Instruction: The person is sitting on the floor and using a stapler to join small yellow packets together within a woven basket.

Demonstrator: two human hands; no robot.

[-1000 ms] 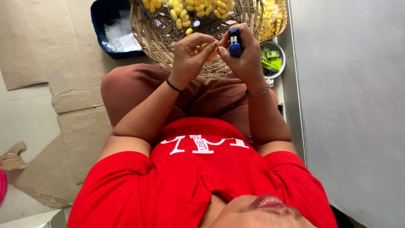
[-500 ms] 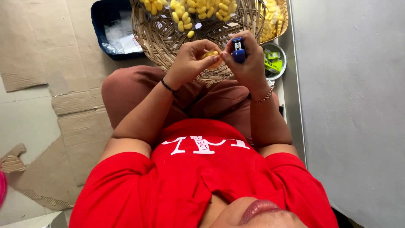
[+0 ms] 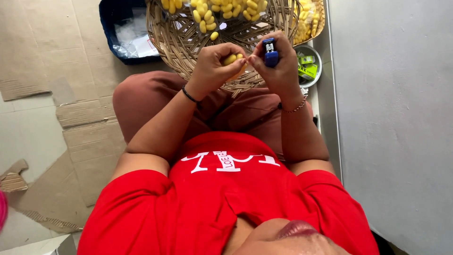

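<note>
At the upper middle of the frame I see my left hand (image 3: 214, 66) pinching a yellow cocoon (image 3: 230, 59). My right hand (image 3: 277, 63) grips a small blue tool (image 3: 270, 52), touching it, over the wicker basket (image 3: 177, 40).

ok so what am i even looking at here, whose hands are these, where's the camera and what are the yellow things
There is no machine here: a person works with two bare hands. The single picture comes from a camera worn on that person's head, looking straight down, so you see their red shirt, their lap and the floor.

The left hand pinches one small yellow oval piece between its fingertips. The right hand holds a small blue tool upright, close beside that piece.

Just past the hands sits a round woven basket with many more yellow oval pieces. A dark blue tray with clear plastic lies to its left, and a small round bowl with green packets to its right. Flattened cardboard covers the floor.
</note>
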